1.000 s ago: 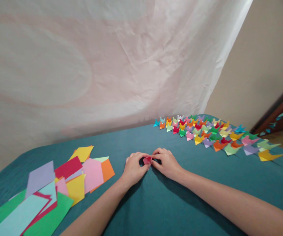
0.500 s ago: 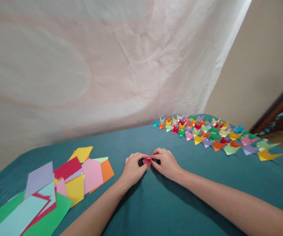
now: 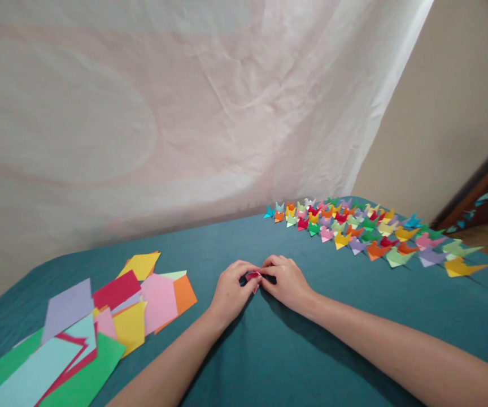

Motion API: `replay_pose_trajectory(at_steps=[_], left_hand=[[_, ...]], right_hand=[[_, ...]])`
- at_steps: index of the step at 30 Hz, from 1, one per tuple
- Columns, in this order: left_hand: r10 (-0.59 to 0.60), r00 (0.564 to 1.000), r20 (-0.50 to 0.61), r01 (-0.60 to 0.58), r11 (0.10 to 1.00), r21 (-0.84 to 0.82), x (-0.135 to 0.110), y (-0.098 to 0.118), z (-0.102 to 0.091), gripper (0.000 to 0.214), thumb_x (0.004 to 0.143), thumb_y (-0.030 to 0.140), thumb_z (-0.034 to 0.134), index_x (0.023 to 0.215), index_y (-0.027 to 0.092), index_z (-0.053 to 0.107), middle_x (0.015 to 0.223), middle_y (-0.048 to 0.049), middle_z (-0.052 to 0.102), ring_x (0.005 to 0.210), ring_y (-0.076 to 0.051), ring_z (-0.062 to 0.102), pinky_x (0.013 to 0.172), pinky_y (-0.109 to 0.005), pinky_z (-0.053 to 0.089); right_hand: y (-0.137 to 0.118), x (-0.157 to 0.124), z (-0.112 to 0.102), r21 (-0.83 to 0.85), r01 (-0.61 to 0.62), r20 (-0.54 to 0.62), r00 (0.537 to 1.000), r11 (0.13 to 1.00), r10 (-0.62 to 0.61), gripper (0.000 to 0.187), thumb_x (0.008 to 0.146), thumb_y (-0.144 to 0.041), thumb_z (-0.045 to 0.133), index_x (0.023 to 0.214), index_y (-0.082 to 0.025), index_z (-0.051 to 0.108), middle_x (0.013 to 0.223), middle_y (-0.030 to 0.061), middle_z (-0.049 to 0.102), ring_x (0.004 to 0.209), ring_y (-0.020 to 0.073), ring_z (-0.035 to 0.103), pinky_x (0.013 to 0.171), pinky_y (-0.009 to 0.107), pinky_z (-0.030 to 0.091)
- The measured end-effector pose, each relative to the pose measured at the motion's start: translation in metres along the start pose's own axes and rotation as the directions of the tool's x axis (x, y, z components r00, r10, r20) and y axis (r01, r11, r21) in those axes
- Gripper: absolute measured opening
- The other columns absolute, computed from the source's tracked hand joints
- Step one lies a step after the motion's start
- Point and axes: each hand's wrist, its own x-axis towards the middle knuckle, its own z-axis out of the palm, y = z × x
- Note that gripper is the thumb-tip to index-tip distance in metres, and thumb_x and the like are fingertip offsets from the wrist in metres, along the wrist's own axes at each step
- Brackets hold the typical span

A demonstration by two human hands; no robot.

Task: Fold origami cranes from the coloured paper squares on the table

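Observation:
Both my hands meet at the middle of the teal tablecloth (image 3: 269, 356). My left hand (image 3: 230, 291) and my right hand (image 3: 285, 281) pinch a small folded red paper piece (image 3: 253, 277) between their fingertips, low against the cloth. Most of the piece is hidden by my fingers. Both forearms rest on the cloth.
A loose pile of coloured paper sheets (image 3: 100, 316) lies at the left. Rows of several small folded paper figures (image 3: 366, 232) cover the right rear of the table. A white sheet (image 3: 163, 113) hangs behind. A wooden edge (image 3: 481, 198) stands at far right.
The red piece has become smaller and flatter between my fingertips as they closed in on it. Hands stay in place.

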Motion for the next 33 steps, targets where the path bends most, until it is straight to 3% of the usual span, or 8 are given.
replay_pose_trajectory(at_steps=[9,23,33], left_hand=[[0.037,0.999,0.033,-0.035,0.998,-0.052,0.001,-0.007,-0.003,0.016,0.079,0.013,0.056,0.088,0.02,0.067,0.087,-0.002,0.066,0.082,-0.015,0.059,0.077,-0.026,0.046],[0.028,0.999,0.041,-0.027,0.999,-0.036,0.001,0.005,-0.006,0.014,0.081,0.024,0.058,0.091,0.02,0.067,0.087,-0.0042,0.066,0.082,-0.016,0.061,0.078,-0.027,0.047],[0.044,0.998,0.047,-0.042,0.998,-0.052,-0.001,0.001,-0.006,0.016,0.085,0.023,0.053,0.091,0.02,0.068,0.089,-0.0037,0.067,0.083,-0.016,0.061,0.079,-0.028,0.047]], right_hand=[[-0.001,-0.002,-0.002,-0.005,0.019,-0.016,1.0,1.0,-0.019,0.016,0.086,-0.029,0.056,0.091,-0.026,0.071,0.09,0.0015,0.063,0.086,0.0168,0.052,0.072,0.03,0.033],[-0.002,-0.002,-0.003,-0.066,0.038,-0.004,0.999,0.997,-0.038,0.014,0.085,-0.026,0.058,0.091,-0.026,0.071,0.091,0.0018,0.063,0.087,0.0166,0.053,0.071,0.03,0.033],[0.001,-0.002,-0.003,-0.059,0.058,-0.018,0.998,0.997,-0.059,0.018,0.088,-0.031,0.054,0.091,-0.026,0.071,0.09,0.0016,0.064,0.085,0.0163,0.053,0.071,0.03,0.034]])
